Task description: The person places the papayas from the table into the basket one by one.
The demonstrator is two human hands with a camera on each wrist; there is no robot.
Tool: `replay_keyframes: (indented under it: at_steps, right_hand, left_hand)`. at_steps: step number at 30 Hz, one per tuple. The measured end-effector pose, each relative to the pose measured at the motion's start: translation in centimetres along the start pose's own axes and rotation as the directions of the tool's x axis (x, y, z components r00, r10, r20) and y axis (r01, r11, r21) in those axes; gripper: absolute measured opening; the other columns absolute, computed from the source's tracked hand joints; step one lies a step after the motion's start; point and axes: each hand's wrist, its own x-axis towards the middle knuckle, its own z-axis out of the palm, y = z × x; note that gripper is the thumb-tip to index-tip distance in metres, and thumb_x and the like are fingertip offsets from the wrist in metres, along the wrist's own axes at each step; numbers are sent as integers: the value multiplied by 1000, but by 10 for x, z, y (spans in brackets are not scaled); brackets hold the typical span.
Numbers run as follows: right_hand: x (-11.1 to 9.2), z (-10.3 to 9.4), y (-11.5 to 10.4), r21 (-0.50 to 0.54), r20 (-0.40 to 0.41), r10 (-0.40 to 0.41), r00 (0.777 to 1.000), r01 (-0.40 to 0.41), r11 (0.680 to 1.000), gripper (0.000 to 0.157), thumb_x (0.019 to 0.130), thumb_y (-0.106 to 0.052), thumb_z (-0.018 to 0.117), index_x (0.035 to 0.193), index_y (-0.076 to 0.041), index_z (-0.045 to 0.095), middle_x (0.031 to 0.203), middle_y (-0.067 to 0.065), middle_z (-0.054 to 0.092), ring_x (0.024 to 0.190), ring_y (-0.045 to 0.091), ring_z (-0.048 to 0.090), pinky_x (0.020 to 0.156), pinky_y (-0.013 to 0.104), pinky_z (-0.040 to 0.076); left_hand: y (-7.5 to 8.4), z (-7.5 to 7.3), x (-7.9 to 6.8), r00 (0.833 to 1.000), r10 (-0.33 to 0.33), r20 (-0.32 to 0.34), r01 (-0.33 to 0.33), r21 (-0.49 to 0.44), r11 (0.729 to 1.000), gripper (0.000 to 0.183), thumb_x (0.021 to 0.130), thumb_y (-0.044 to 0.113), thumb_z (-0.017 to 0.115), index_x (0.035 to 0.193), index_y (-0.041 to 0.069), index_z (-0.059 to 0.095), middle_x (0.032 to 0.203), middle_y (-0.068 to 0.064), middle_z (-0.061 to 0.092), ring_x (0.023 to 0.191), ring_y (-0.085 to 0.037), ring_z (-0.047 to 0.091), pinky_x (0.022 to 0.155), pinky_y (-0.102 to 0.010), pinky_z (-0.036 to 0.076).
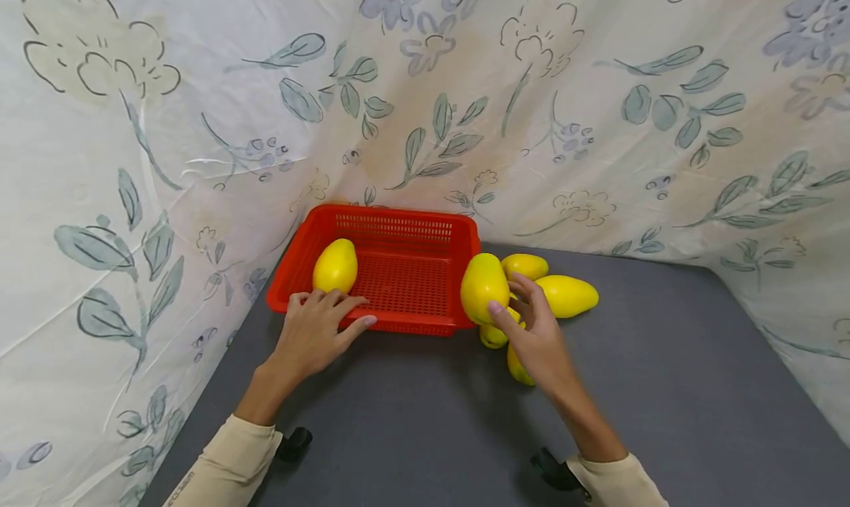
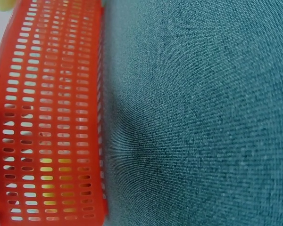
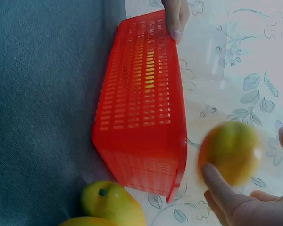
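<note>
A red plastic basket (image 1: 372, 322) stands on the grey table, with one yellow mango (image 1: 335, 266) lying in its left part. My left hand (image 1: 319, 330) holds the basket's near rim, its fingers bent over the edge beside that mango. At the basket's right end, my right hand (image 1: 531, 330) grips another mango (image 1: 485, 289) between thumb and fingers, raised about rim height. In the right wrist view this held mango (image 3: 231, 150) looks blurred. Several more mangoes (image 1: 567, 297) lie right of the basket, some partly hidden behind the right hand.
A flowered cloth (image 1: 425, 86) hangs behind the table and along its left side. The grey table surface (image 1: 412, 418) extends in front of the basket and to the right. Black straps (image 1: 554, 470) sit at both wrists, by the beige sleeves (image 1: 229, 448).
</note>
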Motion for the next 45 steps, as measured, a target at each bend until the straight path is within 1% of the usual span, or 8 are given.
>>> replay_keyframes:
  at_steps: [4, 10, 13, 21, 23, 31, 38, 45]
  right_hand:
    - [-2, 2, 5, 72, 8, -17, 1000, 16, 997, 73, 105, -29, 69, 165, -18, 27, 162, 7, 37, 151, 30, 44, 106, 27, 51]
    - [-7, -6, 18, -12, -37, -20, 999, 19, 1000, 72, 104, -33, 70, 164, -20, 32, 161, 4, 42, 149, 27, 48, 117, 59, 42]
    - [-9, -12, 26, -51, -54, -23, 998, 20, 998, 70, 104, -34, 70, 163, -19, 35, 161, 5, 45, 147, 27, 49, 115, 63, 41]
    - [-13, -23, 36, -102, -70, -42, 997, 35, 994, 68, 104, -31, 71, 162, -15, 38, 158, 8, 47, 144, 29, 52, 99, 11, 47]
    - [-14, -25, 37, -108, -71, -46, 996, 38, 993, 68, 104, -30, 71, 161, -14, 39, 159, 9, 46, 144, 30, 51, 97, 9, 46]
    - [-21, -31, 39, -176, -76, -33, 997, 20, 984, 69, 103, -33, 72, 161, -15, 39, 160, 7, 46, 144, 29, 52, 108, 54, 50]
    - [-23, -32, 41, -208, -86, -41, 995, 22, 978, 70, 102, -35, 73, 161, -15, 40, 160, 7, 45, 142, 29, 52, 104, 46, 55]
    - [-26, -35, 48, -225, -124, -45, 991, 16, 974, 71, 100, -31, 77, 159, -12, 43, 153, 16, 48, 139, 34, 51, 103, 59, 53]
  left_hand:
    - [1, 0, 1, 1000, -1, 2, 1, -2, 1000, 51, 98, 56, 65, 133, 20, 74, 126, -13, 70, 110, -38, 62, 99, -62, 39]
    - [2, 1, 1, 1000, -7, 11, 7, 3, 1000, 50, 99, 57, 65, 134, 22, 73, 128, -13, 70, 110, -38, 62, 100, -62, 38]
    - [2, 1, 1, 1000, -11, 11, 11, 0, 1000, 50, 99, 57, 65, 133, 22, 74, 127, -12, 70, 111, -38, 61, 100, -62, 38]
    - [2, 1, 2, 1000, -17, 16, 17, -4, 1000, 51, 99, 58, 64, 134, 22, 73, 128, -12, 69, 115, -37, 59, 100, -62, 38]
    - [2, 1, 2, 1000, -15, 12, 15, -3, 1000, 51, 99, 57, 64, 134, 22, 73, 129, -12, 69, 115, -37, 59, 100, -62, 38]
    - [3, 0, 1, 1000, -9, 9, 9, -4, 1000, 51, 98, 56, 65, 134, 21, 73, 127, -13, 69, 112, -39, 61, 100, -62, 38]
    - [1, 1, 0, 1000, -14, 16, 14, -2, 1000, 50, 99, 57, 64, 134, 22, 72, 127, -12, 69, 113, -38, 61, 101, -62, 38]
    - [2, 0, 0, 1000, -11, 18, 11, -9, 1000, 50, 99, 58, 64, 134, 23, 73, 125, -11, 69, 114, -37, 60, 100, -61, 37]
